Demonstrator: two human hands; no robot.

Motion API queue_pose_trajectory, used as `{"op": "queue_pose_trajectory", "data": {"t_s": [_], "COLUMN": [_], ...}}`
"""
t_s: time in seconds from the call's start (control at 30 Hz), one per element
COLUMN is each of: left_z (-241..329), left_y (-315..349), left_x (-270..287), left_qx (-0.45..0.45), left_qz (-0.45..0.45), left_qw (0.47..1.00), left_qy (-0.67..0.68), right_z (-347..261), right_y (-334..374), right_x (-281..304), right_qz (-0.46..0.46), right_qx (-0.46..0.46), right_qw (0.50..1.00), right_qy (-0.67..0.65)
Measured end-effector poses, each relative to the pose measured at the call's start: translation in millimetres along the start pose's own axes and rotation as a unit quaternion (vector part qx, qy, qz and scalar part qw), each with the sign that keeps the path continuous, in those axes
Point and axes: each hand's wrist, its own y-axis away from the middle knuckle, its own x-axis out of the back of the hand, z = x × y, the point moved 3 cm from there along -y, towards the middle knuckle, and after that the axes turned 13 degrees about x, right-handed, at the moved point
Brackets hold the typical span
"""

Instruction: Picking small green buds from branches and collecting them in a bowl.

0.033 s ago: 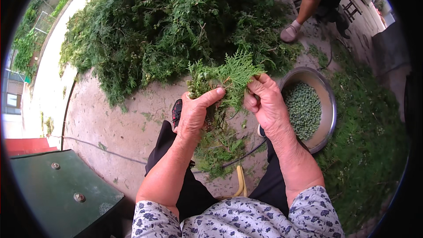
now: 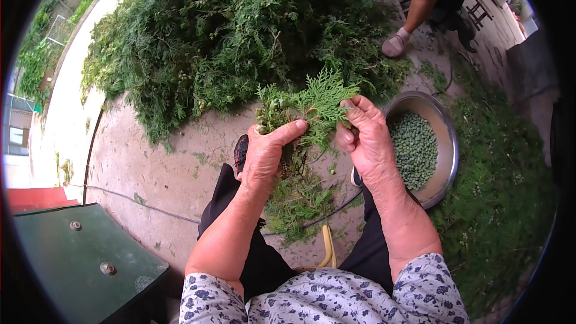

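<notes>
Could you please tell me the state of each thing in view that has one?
Green sprig: held up, unsupported by the ground
Left hand: closed on the sprig
Right hand: fingers curled, at the sprig's right edge
Metal bowl: open, partly filled
Small green pieces: loose, gathered inside the bowl
Branch pile: heaped

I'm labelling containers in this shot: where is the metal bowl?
In the head view, the metal bowl sits right of centre, just right of the right hand, with conifer sprigs along its right side.
</notes>
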Motion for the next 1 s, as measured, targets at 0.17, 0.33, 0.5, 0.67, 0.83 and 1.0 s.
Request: {"op": "queue_pose_trajectory", "data": {"t_s": [0.17, 0.33, 0.5, 0.67, 0.83, 1.0], "left_z": [-5, -2, -11, -31, -40, -57], "left_y": [-1, 6, 9, 22, 56, 85], "left_x": [4, -3, -2, 2, -9, -18], "left_qx": [-0.015, -0.026, -0.054, -0.077, -0.101, -0.1], "left_qz": [-0.006, 0.008, 0.009, 0.037, 0.046, 0.033], "left_qw": [0.999, 1.0, 0.998, 0.995, 0.986, 0.979], "left_qy": [-0.029, -0.004, -0.015, -0.049, -0.124, -0.176], "right_z": [-13, -11, -17, -20, 6, 1], "right_y": [-2, -3, 11, 32, 58, 98], "right_x": [-4, 12, -2, 9, 44, 47], "right_qz": [-0.03, 0.012, -0.114, -0.096, -0.122, -0.117], "right_qx": [0.034, -0.007, -0.024, 0.008, 0.186, 0.101], "right_qw": [0.98, 0.989, 0.984, 0.977, 0.896, 0.931], "right_qy": [0.192, 0.144, 0.135, 0.189, 0.385, 0.332]}}
